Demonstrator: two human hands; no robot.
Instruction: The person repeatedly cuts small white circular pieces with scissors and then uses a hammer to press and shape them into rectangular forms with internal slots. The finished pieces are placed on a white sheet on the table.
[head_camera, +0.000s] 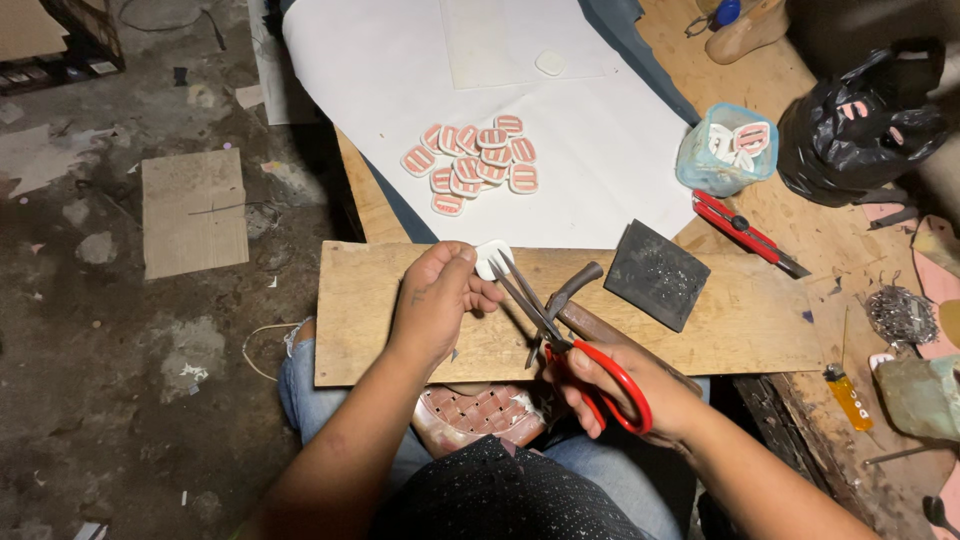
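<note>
- White patch (491, 258): pinched in your left hand (435, 300) over the far edge of the wooden board (400, 330), just beyond the scissor tips.
- Your right hand (640, 395) grips the red-handled scissors (560, 335), blades parted, pointing up-left at it.
- Hammer (575, 300) lies beside the blades; finished patches (478, 160) sit farther off.

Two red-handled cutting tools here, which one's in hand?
The red-handled scissors, gripped open by the right hand over the wooden board. The red utility knife lies untouched on the workbench.
</note>
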